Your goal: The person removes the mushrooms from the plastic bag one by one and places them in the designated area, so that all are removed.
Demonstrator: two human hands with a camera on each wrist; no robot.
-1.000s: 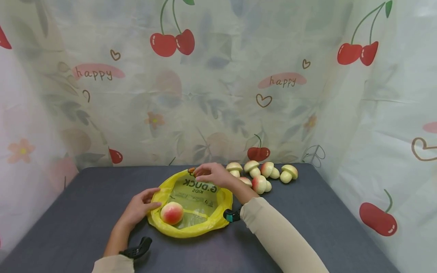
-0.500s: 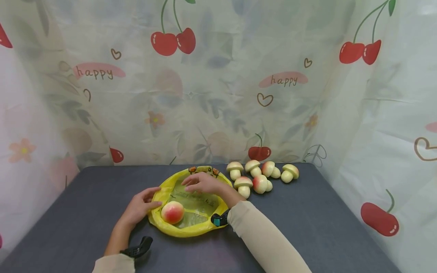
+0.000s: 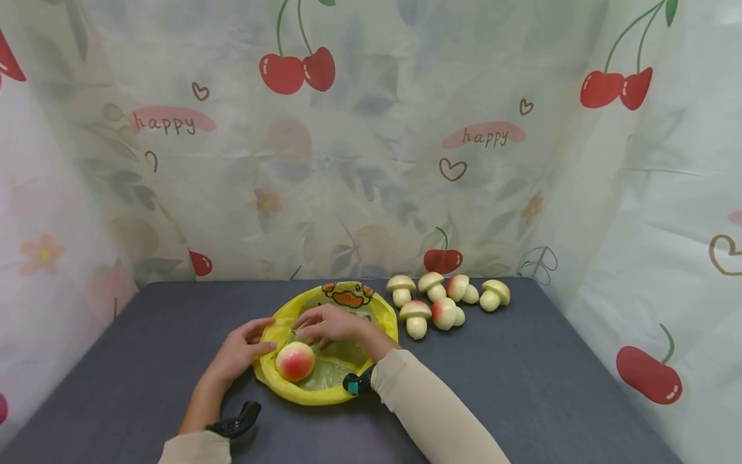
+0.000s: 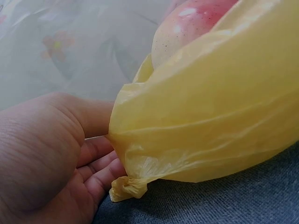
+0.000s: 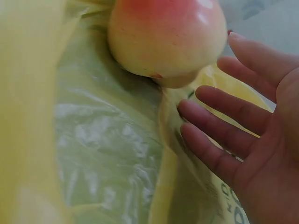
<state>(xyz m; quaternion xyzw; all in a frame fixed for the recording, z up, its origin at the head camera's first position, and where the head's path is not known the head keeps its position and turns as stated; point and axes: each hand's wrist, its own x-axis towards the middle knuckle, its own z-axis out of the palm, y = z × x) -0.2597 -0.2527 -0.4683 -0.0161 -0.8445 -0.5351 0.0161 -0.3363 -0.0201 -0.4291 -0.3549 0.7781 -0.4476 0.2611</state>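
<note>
A yellow plastic bag [image 3: 313,395], its mouth spread wide, lies on the dark table. Inside, at its left, is a red-and-cream toy mushroom [image 3: 295,362], cap upward. My left hand [image 3: 232,354] rests at the bag's left rim, thumb and fingers apart. In the left wrist view the bag wall [image 4: 205,140] hides those fingertips. My right hand [image 3: 333,324] reaches over the bag's opening behind the mushroom. The right wrist view shows its fingers [image 5: 219,126] extended beside the mushroom [image 5: 168,42], holding nothing; any contact is unclear.
Several similar toy mushrooms [image 3: 416,319] stand and lie at the back right of the table [image 3: 510,386], just right of the bag. A printed curtain [image 3: 371,129] hangs behind the table and along both sides.
My right hand has moved from the bag's far rim leftward and nearer, toward the mushroom, uncovering the printed duck on the rim. The left hand stays at the left rim.
</note>
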